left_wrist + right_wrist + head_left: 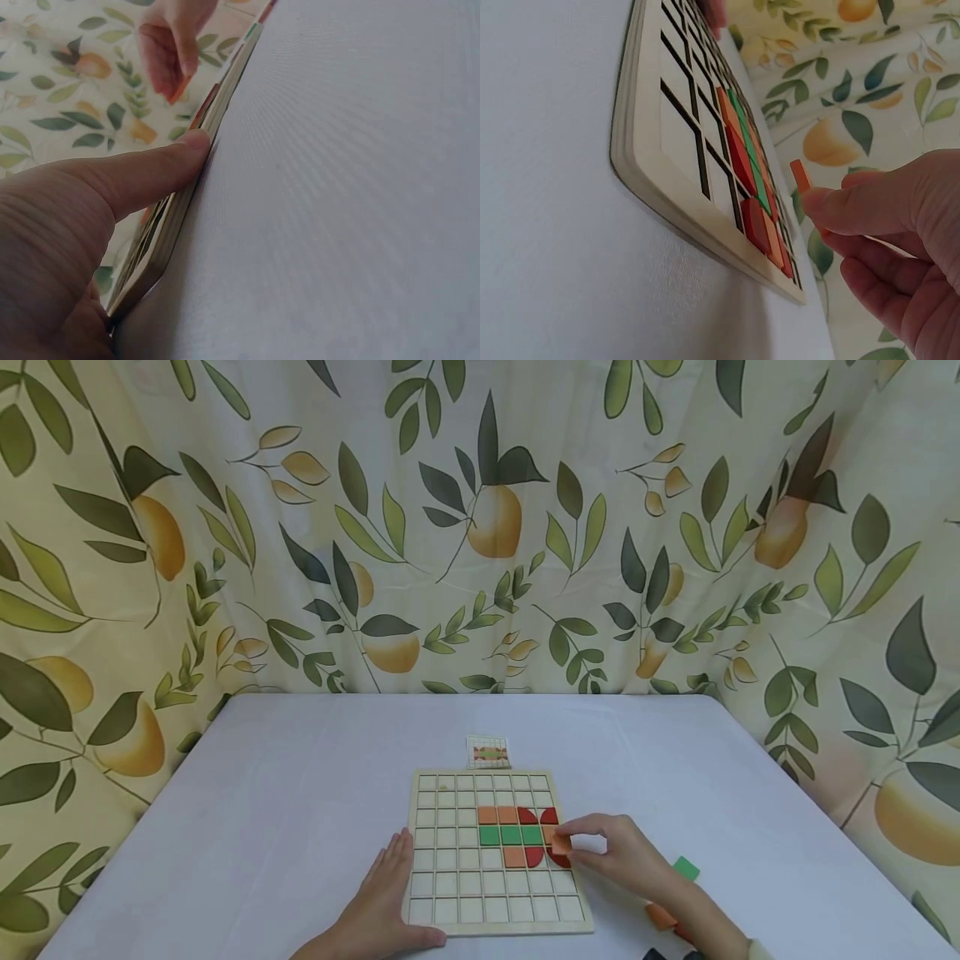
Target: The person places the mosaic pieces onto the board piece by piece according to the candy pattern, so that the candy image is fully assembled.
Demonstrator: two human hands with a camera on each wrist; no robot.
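A wooden grid board (446,885) lies on the table with several coloured tiles set in its cells. A row of green squares (511,835) runs between orange squares (487,815) and red rounded pieces (534,857). My left hand (375,897) rests along the board's left edge, fingers straight, its thumb (161,174) against the near edge. Between thumb and fingers, my right hand (626,856) pinches an orange square tile (801,175), held above the board's right side. In the head view that tile partly covers the pieces under it.
Behind the board lies a small pattern card (488,752). Loose pieces lie right of the board, a green tile (686,868) and an orange one (660,917), partly behind the right forearm. Dark objects (655,954) show at the bottom edge. A leaf-and-fruit curtain (495,610) surrounds the white table.
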